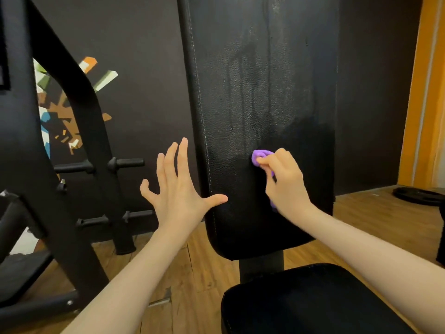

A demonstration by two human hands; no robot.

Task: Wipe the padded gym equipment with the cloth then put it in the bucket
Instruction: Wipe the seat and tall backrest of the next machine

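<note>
Purple cloth (pixel 261 155), soft and bunched, presses on the upright back pad (pixel 255 92), grainy black vinyl streaked wet; your right hand (pixel 284 182) pinches it and hides most of it. Your left hand (pixel 178 186) hovers open, fingers splayed, beside the pad's left edge.

Left hand (pixel 178 189) raised with fingers spread (palm facing away); right hand (pixel 284 182) curled, fingertips pinched together.

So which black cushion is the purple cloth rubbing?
The tall upright back pad. The right hand presses the purple cloth on it; the flat seat pad below is untouched.
</note>
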